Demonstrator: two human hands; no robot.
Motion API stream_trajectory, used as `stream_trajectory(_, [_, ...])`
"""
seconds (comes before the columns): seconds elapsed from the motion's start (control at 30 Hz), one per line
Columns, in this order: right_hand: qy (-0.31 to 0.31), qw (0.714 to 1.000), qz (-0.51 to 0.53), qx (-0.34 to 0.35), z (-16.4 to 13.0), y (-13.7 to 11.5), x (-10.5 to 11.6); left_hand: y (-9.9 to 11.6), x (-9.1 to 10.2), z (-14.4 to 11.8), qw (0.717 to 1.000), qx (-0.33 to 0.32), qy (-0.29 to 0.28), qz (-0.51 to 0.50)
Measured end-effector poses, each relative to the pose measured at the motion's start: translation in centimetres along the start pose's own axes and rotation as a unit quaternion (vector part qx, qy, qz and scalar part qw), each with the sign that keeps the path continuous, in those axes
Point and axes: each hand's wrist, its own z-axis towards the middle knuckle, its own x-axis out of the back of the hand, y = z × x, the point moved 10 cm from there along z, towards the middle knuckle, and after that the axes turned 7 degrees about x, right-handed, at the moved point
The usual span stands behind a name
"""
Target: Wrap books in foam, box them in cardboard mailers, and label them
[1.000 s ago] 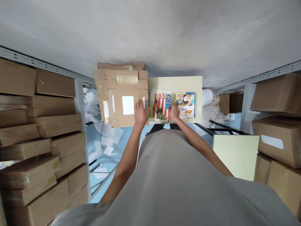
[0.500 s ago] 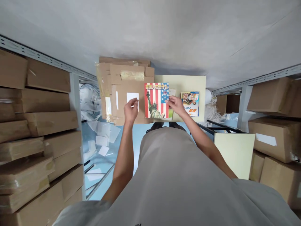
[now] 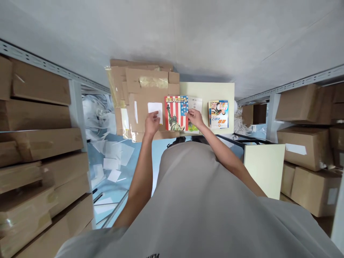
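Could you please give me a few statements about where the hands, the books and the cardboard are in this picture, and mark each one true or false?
1. The right hand grips the flag-cover book at its right edge. True.
2. The left hand rests on the blue-cover book. False: it is at the white label on the flat cardboard box, and the blue-cover book lies untouched.
3. The blue-cover book lies on the pale yellow table. True.
4. The flag-cover book lies wholly on the table. False: its left part overlaps the cardboard box.
5. White paper scraps lie on the blue floor. True.
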Motion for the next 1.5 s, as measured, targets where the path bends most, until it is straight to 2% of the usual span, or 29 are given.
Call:
stream_trajectory(0.07, [0.003, 1.0, 0.012, 0.016, -0.7, -0.8, 0.4, 0.5, -0.5, -0.1, 0.999, 0.008, -0.027, -0.023])
stream_trajectory(0.13, [0.017, 0.999, 0.023, 0.035, -2.0, -1.9, 1.9, 2.1, -2.0, -0.6, 0.995, 0.003, -0.072, -0.064])
stream_trajectory(0.2, [0.049, 0.997, 0.04, 0.046, -4.0, -2.9, 4.5, 4.5, -4.8, -1.6, 0.981, 0.002, -0.148, -0.122])
stream_trajectory(0.3, [0.13, 0.987, 0.08, 0.049, -8.5, -3.9, 9.9, 8.0, -11.2, -4.4, 0.935, 0.048, -0.296, -0.192])
stream_trajectory(0.4, [0.237, 0.963, 0.119, 0.048, -14.7, -3.8, 15.4, 11.2, -17.6, -8.1, 0.886, 0.087, -0.414, -0.191])
stream_trajectory(0.53, [0.4, 0.902, 0.162, 0.03, -24.7, -1.7, 21.1, 15.0, -25.1, -13.3, 0.84, 0.056, -0.527, -0.121])
stream_trajectory(0.63, [0.485, 0.855, 0.185, 0.017, -32.2, 0.6, 23.5, 16.5, -30.1, -18.1, 0.806, 0.043, -0.587, -0.068])
stream_trajectory(0.77, [0.562, 0.798, 0.217, 0.016, -41.0, 4.3, 25.7, 16.7, -35.6, -26.1, 0.752, 0.045, -0.658, -0.002])
stream_trajectory(0.9, [0.607, 0.753, 0.252, 0.024, -48.4, 8.3, 28.1, 15.4, -41.1, -34.6, 0.706, 0.06, -0.703, 0.06])
stream_trajectory(1.03, [0.643, 0.717, 0.269, 0.022, -55.6, 12.8, 31.5, 14.0, -47.7, -42.9, 0.68, 0.06, -0.725, 0.093])
stream_trajectory(1.13, [0.665, 0.693, 0.277, 0.015, -60.5, 16.4, 34.4, 13.6, -52.3, -48.7, 0.675, 0.035, -0.73, 0.103])
stream_trajectory(1.27, [0.673, 0.692, 0.262, -0.006, -65.1, 19.8, 38.6, 14.3, -56.8, -54.3, 0.685, -0.003, -0.721, 0.108])
stream_trajectory(1.33, [0.701, 0.683, 0.202, -0.027, -67.2, 20.2, 40.7, 15.3, -58.4, -55.9, 0.699, -0.035, -0.706, 0.111])
stream_trajectory(1.43, [0.738, 0.668, 0.086, -0.032, -69.0, 18.6, 43.4, 17.5, -60.3, -57.7, 0.726, -0.114, -0.667, 0.123])
stream_trajectory(1.5, [0.72, 0.69, 0.067, -0.014, -67.7, 17.2, 44.5, 18.6, -61.1, -59.3, 0.729, -0.168, -0.65, 0.133])
